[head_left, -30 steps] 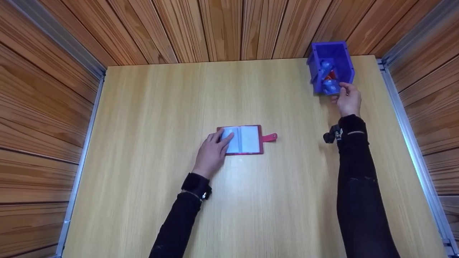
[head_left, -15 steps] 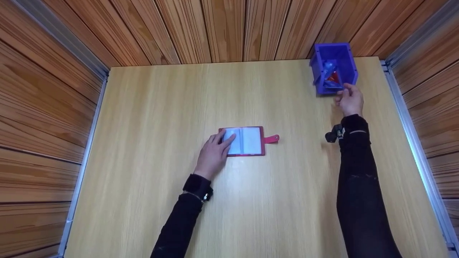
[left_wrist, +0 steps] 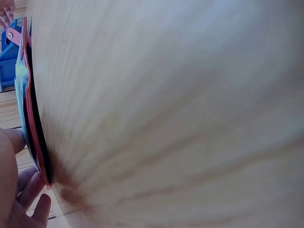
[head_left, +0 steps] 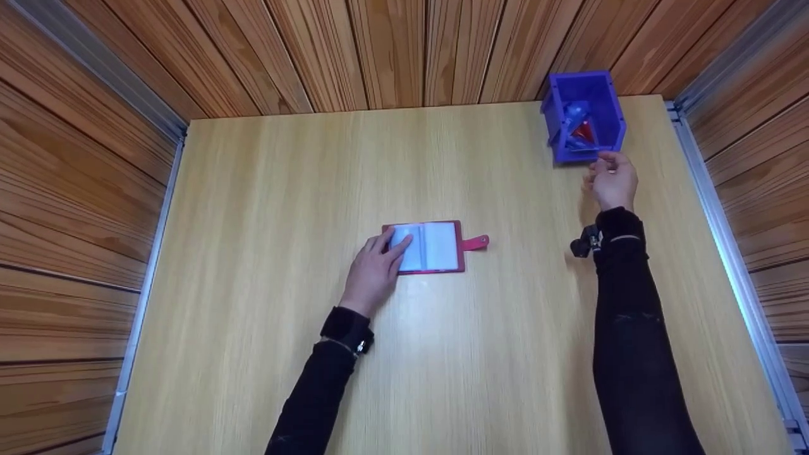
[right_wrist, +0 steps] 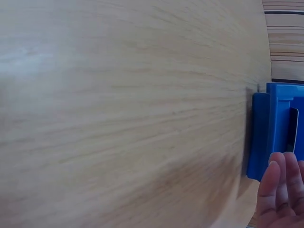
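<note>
Currently my right hand [head_left: 616, 184] pinches a thin card [right_wrist: 295, 124] at the near edge of the purple bin [head_left: 555, 129], far right on the table [head_left: 265, 253], while my left hand [head_left: 368, 275], thumb spread, rests on the left page of the open red card holder [head_left: 440, 246] mid-table

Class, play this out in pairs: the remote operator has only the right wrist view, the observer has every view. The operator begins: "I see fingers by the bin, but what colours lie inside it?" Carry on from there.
Observer: Seen from the head view, the bin holds a red item among blue ones.
Operator: What is going on away from here?
Observer: The left hand is touching the left side of an open booklet.
Operator: Does anything stick out from it?
Observer: Yes, a reddish strap juts from its right edge, as the head view shows.
</note>
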Demonstrator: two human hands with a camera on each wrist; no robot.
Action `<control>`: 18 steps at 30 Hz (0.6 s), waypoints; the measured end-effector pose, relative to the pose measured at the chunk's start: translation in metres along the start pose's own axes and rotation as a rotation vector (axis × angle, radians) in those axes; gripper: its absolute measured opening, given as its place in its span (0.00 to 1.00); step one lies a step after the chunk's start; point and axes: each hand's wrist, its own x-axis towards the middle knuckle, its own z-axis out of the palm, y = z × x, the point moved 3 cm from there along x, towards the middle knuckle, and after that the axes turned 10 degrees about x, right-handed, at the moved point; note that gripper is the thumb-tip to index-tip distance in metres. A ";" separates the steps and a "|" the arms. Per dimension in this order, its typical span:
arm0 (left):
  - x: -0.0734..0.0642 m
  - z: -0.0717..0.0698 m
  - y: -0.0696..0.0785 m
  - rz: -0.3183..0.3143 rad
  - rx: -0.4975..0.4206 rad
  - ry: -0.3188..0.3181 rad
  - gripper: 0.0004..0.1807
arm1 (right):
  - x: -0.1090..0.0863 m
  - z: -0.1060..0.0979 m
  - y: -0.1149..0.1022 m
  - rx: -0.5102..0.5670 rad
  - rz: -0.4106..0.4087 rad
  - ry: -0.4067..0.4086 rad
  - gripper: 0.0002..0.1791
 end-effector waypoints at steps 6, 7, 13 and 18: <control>0.001 0.001 -0.001 -0.001 0.013 -0.001 0.25 | 0.001 0.006 0.006 -0.124 -0.056 -0.008 0.16; 0.001 0.001 -0.001 -0.001 0.018 -0.002 0.25 | 0.002 0.006 0.007 -0.151 -0.065 -0.010 0.17; 0.000 0.002 -0.002 -0.005 0.016 -0.011 0.25 | 0.000 0.010 0.012 -0.284 -0.082 -0.053 0.20; 0.000 0.001 0.000 -0.003 0.000 -0.010 0.25 | -0.003 0.015 0.011 -0.421 -0.189 -0.025 0.23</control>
